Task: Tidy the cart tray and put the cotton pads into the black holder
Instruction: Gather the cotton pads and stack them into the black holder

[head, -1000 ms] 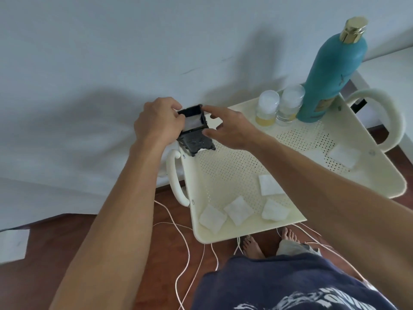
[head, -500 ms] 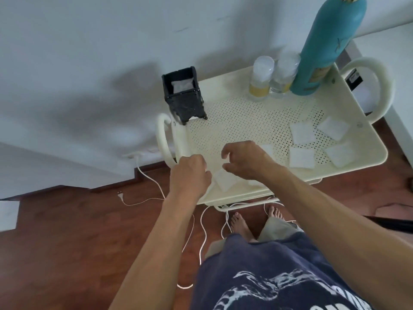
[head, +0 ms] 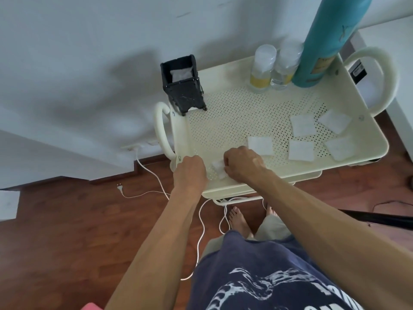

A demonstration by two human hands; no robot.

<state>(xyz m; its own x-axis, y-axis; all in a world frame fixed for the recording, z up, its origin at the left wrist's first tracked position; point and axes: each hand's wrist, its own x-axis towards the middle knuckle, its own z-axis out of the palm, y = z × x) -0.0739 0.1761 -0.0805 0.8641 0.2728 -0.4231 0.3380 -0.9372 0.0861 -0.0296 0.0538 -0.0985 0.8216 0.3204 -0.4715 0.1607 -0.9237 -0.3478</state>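
Pinching a cotton pad point(head: 218, 168) with my right hand point(head: 242, 166) at the cart tray point(head: 223, 191) near-left corner; left hand point(head: 190, 173) curled beside it (can't tell if it's holding anything). Lift flat, then drop into the black holder point(head: 182, 85), far-left corner.

Cart tray point(head: 223, 70), centre: cream, smooth satin metal-look finish, floor perforated with small holes. Black holder point(head: 182, 86), upper centre: matt dark surface with pale speckles. Cotton pads point(head: 300, 150) at right: white, soft, fibrous, matt. Teal bottle point(head: 326, 39), upper right: smooth plastic, slight sheen. Two small bottles point(head: 262, 66) beside it: clear glossy. Floor point(head: 67, 231), lower left: polished reddish wood. Wall point(head: 89, 41): matt white paint.
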